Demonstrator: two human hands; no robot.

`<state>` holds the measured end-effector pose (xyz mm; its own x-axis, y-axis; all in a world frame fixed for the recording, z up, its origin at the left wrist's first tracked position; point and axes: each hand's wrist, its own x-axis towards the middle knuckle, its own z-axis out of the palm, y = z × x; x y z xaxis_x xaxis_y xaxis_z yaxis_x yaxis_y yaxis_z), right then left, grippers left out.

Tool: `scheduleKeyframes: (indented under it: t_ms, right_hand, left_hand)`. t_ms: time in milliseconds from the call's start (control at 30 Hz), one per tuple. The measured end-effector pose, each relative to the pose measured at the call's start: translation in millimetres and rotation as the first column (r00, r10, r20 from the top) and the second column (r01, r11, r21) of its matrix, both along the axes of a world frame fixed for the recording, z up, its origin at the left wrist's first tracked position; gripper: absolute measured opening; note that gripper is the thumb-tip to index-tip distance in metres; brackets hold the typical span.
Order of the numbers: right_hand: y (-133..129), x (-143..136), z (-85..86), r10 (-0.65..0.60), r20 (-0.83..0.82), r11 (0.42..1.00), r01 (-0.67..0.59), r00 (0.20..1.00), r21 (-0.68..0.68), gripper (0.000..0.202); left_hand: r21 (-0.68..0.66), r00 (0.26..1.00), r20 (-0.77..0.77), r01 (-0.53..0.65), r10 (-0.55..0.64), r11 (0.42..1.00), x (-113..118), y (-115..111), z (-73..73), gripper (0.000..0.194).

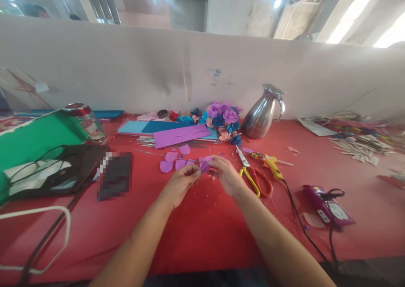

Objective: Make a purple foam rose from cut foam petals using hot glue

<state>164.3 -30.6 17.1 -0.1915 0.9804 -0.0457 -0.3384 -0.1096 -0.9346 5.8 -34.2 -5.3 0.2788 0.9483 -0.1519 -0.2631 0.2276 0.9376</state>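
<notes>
A: Mark?

B: The scissors (245, 163). Working outward, near to far.

A: Nearest trouble?

B: Cord (295, 209), right of the scissors, trailing to the near edge. If the right forearm swings out, it could catch the cord and drag the glue gun.

A: Hands?

B: Both left of the scissors. Right hand (225, 175) pinches a purple petal (206, 163) between thumb and fingers; left hand (182, 183) pinches its near edge with the fingertips. Looks like thin paper: a pull in opposite directions could tear it, too hard a squeeze could crease it.

A: And the scissors themselves?

B: Handles near the right wrist. A careless reach could knock them.

A: Further out?

B: Loose petals (166, 166), well left of the scissors. Light; a brush of the left knuckles might scatter them. Glue gun (274, 169) just right of the scissors, nozzle close to the blades. Can't tell if it's hot; if so, a burn.

A: Farthest?

B: Jug (260, 116), beyond the scissors. Contents unseen. If it holds water, a tip could soak the flowers (221, 114) beside it.
</notes>
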Motion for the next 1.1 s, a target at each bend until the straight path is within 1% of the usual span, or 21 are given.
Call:
scheduleKeyframes:
  t_ms: [100,200,267,333,400,467,533,633,733,800,900,1100]
  right_hand:
    - [1,2,5.1,-0.011,-0.087,1.000,0.009,0.996,-0.022,0.015]
    - [3,6,8.2,-0.079,-0.155,0.994,0.066,0.985,-0.089,0.016]
    - [5,9,7.9,-0.110,-0.163,0.990,0.093,0.980,-0.104,0.017]
    - [7,11,5.9,-0.112,-0.119,0.990,0.101,0.987,-0.095,0.020]
    - [7,11,3.6,-0.097,-0.006,0.994,0.097,0.995,-0.058,0.024]
    - [7,10,1.8,-0.085,0.132,0.996,0.085,0.988,0.002,0.028]
    - [6,10,0.6,-0.081,0.201,0.996,0.074,0.976,0.041,0.032]
    - [6,10,-0.9,-0.082,0.150,0.996,0.078,0.985,0.030,0.031]
    - [5,8,-1.1,-0.063,0.113,0.998,0.063,0.992,0.001,0.023]
    - [3,6,0.2,-0.051,0.158,0.999,0.052,0.986,-0.004,0.019]
    - [-1,0,2.6,-0.064,0.236,0.998,0.059,0.970,0.026,0.015]
    - [-3,-8,0.0,-0.090,0.240,0.995,0.075,0.967,0.073,0.013]
  left_hand:
    - [-0.002,1.000,-0.003,0.001,-0.001,1.000,1,-1,1.1,0.024]
    - [-0.009,1.000,-0.010,-0.001,0.001,1.000,1,0,2.4,0.023]
    - [-0.019,1.000,-0.010,-0.001,0.001,1.000,0,0,2.9,0.023]
    - [-0.036,1.000,-0.006,-0.004,0.004,0.999,0,-1,3.3,0.023]
    - [-0.056,1.000,-0.006,0.002,-0.002,0.998,0,-1,3.6,0.024]
    - [-0.071,1.000,-0.004,0.007,-0.008,0.997,0,-1,3.4,0.025]
    - [-0.078,1.000,0.005,0.005,-0.004,0.997,0,0,2.8,0.025]
    - [-0.077,0.999,0.046,-0.010,0.014,0.997,0,1,1.7,0.023]
    - [-0.068,0.993,0.112,-0.035,0.043,0.997,0,3,2.7,0.021]
    - [-0.063,0.988,0.141,-0.050,0.059,0.997,0,2,4.4,0.021]
    - [-0.057,0.986,0.150,-0.068,0.076,0.996,1,2,6.2,0.022]
    - [-0.059,0.982,0.157,-0.096,0.104,0.994,-1,4,3.3,0.023]
